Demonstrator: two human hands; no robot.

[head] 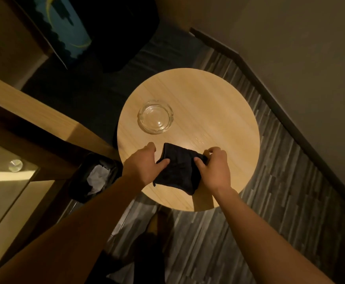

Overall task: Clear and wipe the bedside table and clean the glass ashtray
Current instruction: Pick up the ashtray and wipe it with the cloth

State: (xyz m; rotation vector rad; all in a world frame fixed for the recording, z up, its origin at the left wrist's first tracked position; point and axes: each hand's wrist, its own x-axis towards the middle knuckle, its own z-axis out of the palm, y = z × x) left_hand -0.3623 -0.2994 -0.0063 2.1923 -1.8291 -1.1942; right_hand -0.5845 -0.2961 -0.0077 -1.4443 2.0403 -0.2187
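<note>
nearest the camera, two bare forearms reach out over the near edge of the round wooden bedside table (pixel 208 111). the left hand (pixel 145 163) and the right hand (pixel 214 168) each pinch one side of a dark cloth (pixel 177 169), thumbs on top and fingers curled around its edges, so both hands are closed on the fabric. the cloth looks folded over on itself and hangs just above or lightly on the surface near the near edge; in this dim light i cannot tell whether its lower corner touches the wood.

past the cloth, toward the left edge and about halfway back, the glass ashtray (pixel 155 116) sits upright on the surface, well apart from both hands. its bowl looks empty and clear, with no ash or butts that i can make out.

nothing else rests on the tabletop, so the clearing part seems done. the ashtray appears already emptied and perhaps cleaned. what is left, by my reading, is any remaining wiping of the surface with the cloth now being folded or readied.

off the table's left edge, on the floor, a dark waste bin (pixel 94 177) holds crumpled white paper (pixel 97 178).
</note>
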